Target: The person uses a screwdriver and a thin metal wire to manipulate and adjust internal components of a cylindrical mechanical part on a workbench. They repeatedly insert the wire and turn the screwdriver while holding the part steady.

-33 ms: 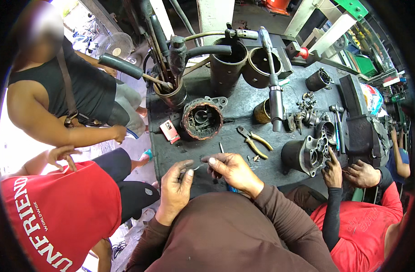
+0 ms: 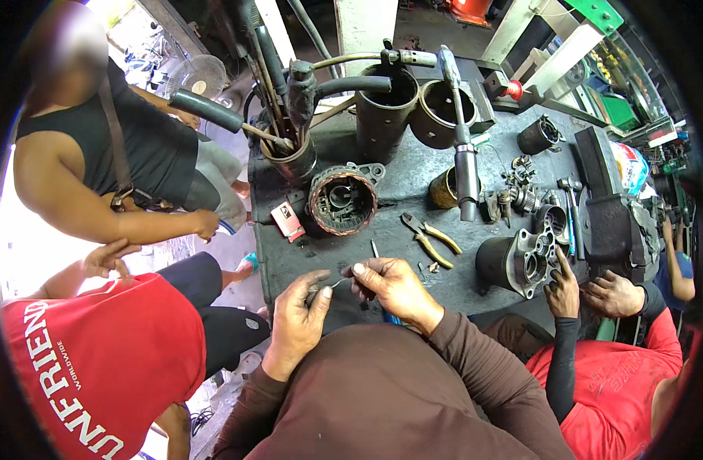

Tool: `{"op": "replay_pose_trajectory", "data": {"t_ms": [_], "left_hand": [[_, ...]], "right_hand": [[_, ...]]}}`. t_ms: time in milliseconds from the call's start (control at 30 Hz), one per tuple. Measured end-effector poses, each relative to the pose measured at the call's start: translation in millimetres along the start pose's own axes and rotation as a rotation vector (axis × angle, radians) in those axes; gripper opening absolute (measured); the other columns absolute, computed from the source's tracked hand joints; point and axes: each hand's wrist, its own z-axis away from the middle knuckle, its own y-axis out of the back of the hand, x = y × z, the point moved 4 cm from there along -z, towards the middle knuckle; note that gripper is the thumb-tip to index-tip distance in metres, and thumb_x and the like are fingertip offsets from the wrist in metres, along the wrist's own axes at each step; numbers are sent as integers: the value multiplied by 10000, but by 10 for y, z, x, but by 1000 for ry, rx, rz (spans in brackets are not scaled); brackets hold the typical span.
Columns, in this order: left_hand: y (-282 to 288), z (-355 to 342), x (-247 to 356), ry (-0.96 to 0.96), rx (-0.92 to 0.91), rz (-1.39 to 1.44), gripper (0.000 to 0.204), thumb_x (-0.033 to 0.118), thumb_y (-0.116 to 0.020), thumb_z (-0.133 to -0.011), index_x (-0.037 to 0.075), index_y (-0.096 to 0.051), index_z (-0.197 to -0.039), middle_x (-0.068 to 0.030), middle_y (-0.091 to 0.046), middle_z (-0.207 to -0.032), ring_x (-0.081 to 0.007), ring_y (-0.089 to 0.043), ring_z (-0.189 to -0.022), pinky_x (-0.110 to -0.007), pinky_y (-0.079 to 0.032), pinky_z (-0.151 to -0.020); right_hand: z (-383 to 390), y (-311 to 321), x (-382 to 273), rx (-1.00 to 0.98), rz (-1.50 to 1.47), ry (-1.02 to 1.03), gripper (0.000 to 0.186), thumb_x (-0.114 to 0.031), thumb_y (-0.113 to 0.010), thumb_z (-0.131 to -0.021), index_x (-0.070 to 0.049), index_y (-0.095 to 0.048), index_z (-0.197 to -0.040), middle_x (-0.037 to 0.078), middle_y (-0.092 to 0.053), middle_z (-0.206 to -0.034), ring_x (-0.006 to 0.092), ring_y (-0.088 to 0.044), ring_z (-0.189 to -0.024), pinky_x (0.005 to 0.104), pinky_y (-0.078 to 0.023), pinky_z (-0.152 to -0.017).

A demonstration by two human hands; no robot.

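Over the near edge of the workbench, my left hand (image 2: 297, 320) and my right hand (image 2: 397, 291) face each other, fingertips pinched. A short, thin, light piece of wire (image 2: 337, 283) spans the small gap between them, with one end at each hand's fingers. Just beyond my right hand lie pliers (image 2: 431, 245) with yellow handles and some small scraps (image 2: 428, 268). A round housing with copper windings (image 2: 342, 201) stands farther back on the left, beside a red and white small box (image 2: 288, 222). Part of a blue object (image 2: 393, 319) shows under my right wrist.
At the right, a co-worker's hands (image 2: 564, 295) touch a metal casing (image 2: 512, 261). Two people stand at my left, one in a red shirt (image 2: 98, 360). Tall metal cylinders (image 2: 386, 111), a can of tools (image 2: 291, 165) and a torque-wrench-like tool (image 2: 466, 172) fill the back.
My fingers have shifted slightly around the wire, and the left thumb has risen a little toward it. Elsewhere things look the same.
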Motion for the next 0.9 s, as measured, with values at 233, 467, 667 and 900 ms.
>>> {"op": "replay_pose_trajectory", "data": {"t_ms": [233, 467, 667, 900], "left_hand": [[-179, 31, 86, 8, -321, -230, 264, 225, -730, -1017, -37, -735, -979, -199, -714, -865, -385, -707, -806, -439, -547, -742], [30, -3, -75, 103, 108, -89, 286, 233, -733, -1038, -30, -716, -928, -67, -616, -705, -113, -539, -686, -335, -471, -639], [225, 57, -258, 42, 293, -124, 304, 180, -684, -1048, -28, -636, -832, -24, -532, -655, -108, -471, -637, -331, -411, -586], [54, -164, -878, 252, 446, 512, 276, 271, -580, -1120, 24, -639, -1012, -58, -671, -866, -140, -631, -715, -288, -503, -653]], "right_hand": [[95, 145, 88, -28, -111, 15, 423, -366, -647, -1106, 32, -758, -1200, 17, -712, -867, 83, -611, -748, 265, -529, -702], [237, 391, 94, -66, 131, -24, 467, -286, -731, -1051, 51, -672, -1368, 66, -746, -1016, 97, -644, -881, 280, -542, -801], [267, 702, 87, 70, 259, -1, 410, -238, -717, -1044, 44, -689, -1339, 47, -725, -992, 104, -629, -852, 292, -539, -784], [3, 865, 46, 150, 256, 76, 540, -315, -705, -1053, 62, -604, -1426, 111, -731, -1088, 147, -655, -881, 317, -553, -781]]}}
